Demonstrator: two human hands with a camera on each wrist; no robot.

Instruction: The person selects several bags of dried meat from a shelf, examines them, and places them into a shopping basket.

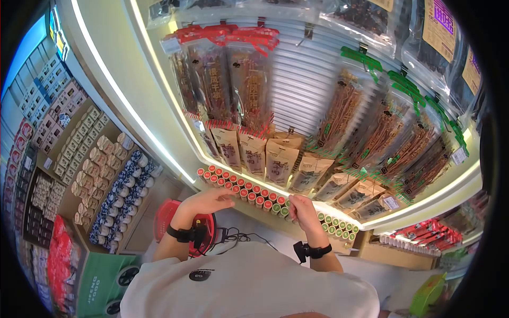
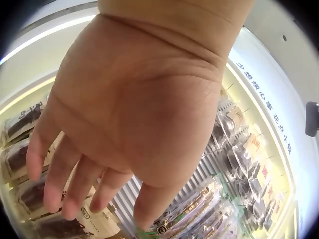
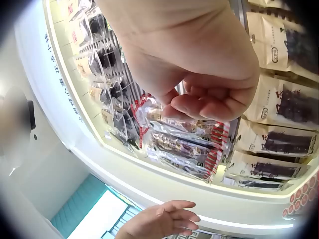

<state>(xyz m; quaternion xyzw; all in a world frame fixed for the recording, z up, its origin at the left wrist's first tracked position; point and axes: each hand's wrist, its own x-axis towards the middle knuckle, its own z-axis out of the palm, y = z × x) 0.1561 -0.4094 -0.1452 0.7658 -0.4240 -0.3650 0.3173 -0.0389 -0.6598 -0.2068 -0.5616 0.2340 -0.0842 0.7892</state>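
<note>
My left hand (image 1: 212, 201) hovers by the row of small red-topped containers (image 1: 244, 194), palm bare and fingers stretched out. The left wrist view shows the same hand (image 2: 134, 114) with its fingers spread a little and nothing in them. My right hand (image 1: 303, 209) is near the green-topped containers (image 1: 337, 227), to the right of the red ones. In the right wrist view its fingers (image 3: 224, 107) are curled in toward the palm, and no object shows among them. Kraft paper pouches (image 1: 281, 163) stand on the lit ledge just beyond both hands.
Clear bags with red tops (image 1: 212, 79) and green tops (image 1: 387, 127) hang on the slatted wall. A red basket (image 1: 165, 218) stands below on the left, with black cables (image 1: 233, 238) beside it. Stacked packages (image 1: 87, 175) fill a shelf at far left.
</note>
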